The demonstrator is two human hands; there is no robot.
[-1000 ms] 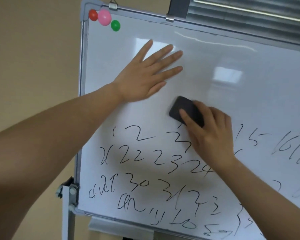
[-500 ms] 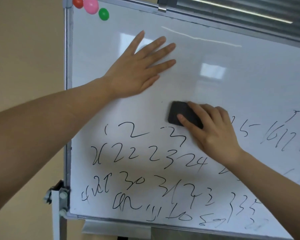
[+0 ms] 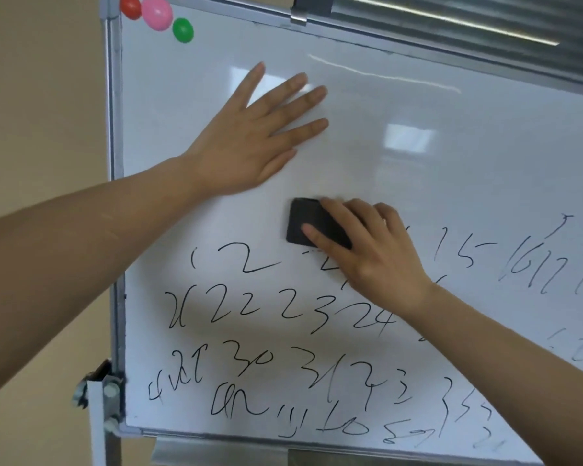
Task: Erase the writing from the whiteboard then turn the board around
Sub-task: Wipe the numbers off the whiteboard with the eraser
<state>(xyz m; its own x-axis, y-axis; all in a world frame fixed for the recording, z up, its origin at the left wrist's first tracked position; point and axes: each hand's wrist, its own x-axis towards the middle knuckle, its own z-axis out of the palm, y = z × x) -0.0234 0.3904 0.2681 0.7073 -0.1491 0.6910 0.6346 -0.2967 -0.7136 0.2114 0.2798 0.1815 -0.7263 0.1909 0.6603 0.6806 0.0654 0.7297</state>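
On the whiteboard (image 3: pixel 418 156), upper half wiped clean, lower half covered in black handwritten numbers (image 3: pixel 249 307) in four rough rows. One black eraser (image 3: pixel 305 222) pressed flat against the surface just above the top row, about mid-width of the visible board. Right hand (image 3: pixel 367 250) over the eraser, fingers curled across its back and thumb laid along its lower edge, grip clamped on it. Left hand (image 3: pixel 249 146) up and to the left, palm flat on the clean area, all five fingers straight and spread, holding nothing. The two hands near each other but not touching.

At the top left corner of the board, three round magnets: one red (image 3: pixel 130 6), one pink (image 3: pixel 156 11), one green (image 3: pixel 182 29), the red and pink overlapping, the green just apart. One metal clip (image 3: pixel 298 16) on the top frame edge. At the lower left, one grey stand bracket (image 3: pixel 105 398) with bolts, fixed to the frame. Behind the top right, grey slatted blinds (image 3: pixel 468 25). Left of the board, plain beige wall (image 3: pixel 41 95).
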